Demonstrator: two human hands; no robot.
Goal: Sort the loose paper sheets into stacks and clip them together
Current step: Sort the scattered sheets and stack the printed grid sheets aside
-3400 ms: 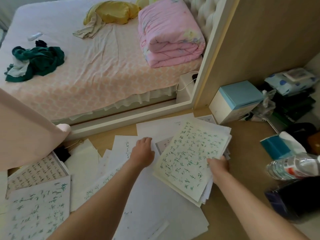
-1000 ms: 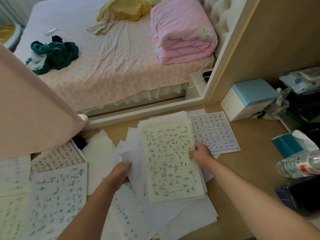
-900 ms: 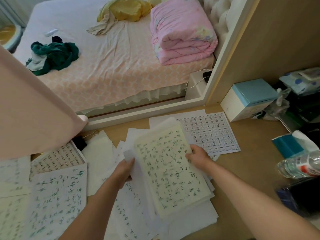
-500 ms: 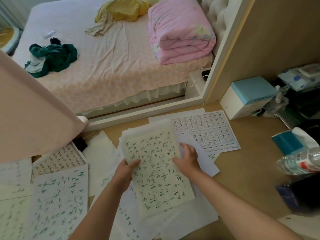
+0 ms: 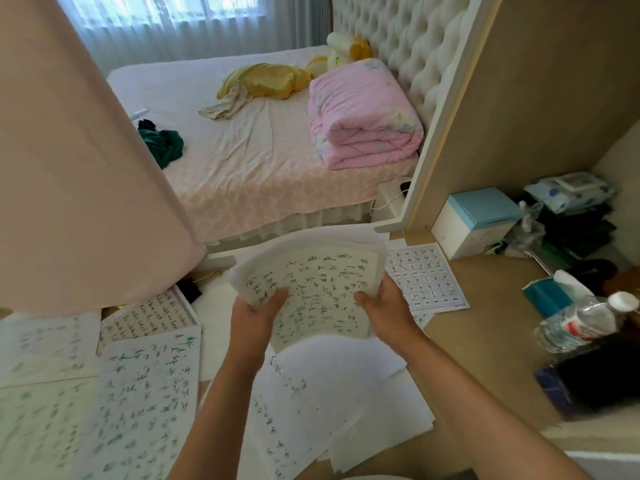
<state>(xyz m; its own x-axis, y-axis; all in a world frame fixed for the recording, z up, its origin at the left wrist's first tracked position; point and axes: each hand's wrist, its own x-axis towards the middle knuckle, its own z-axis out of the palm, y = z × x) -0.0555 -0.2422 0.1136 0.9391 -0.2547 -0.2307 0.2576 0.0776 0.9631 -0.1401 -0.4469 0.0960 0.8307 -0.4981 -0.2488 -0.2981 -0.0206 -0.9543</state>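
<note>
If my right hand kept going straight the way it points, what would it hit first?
The right hand grips the paper stack; past that, probably the near edge of the bed, though depth is unclear.

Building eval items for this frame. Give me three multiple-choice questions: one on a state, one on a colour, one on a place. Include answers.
1. How is the stack of handwritten paper sheets held?
A. Gripped by the left hand and the right hand, raised off the light wooden desk
B. Pinched by the left hand alone
C. Lying flat, untouched

2. What colour is the handwriting on the stack's top sheet?
A. Red
B. Green
C. Purple

3. Where is the white sheet printed with a character grid?
A. On top of the stack
B. Flat on the desk, right of the stack
C. In the left hand

Answers:
1 A: each hand grips one side edge and the stack bows above the loose sheets.
2 B: the strokes are green.
3 B: it lies on the desk beside the right hand.
</note>
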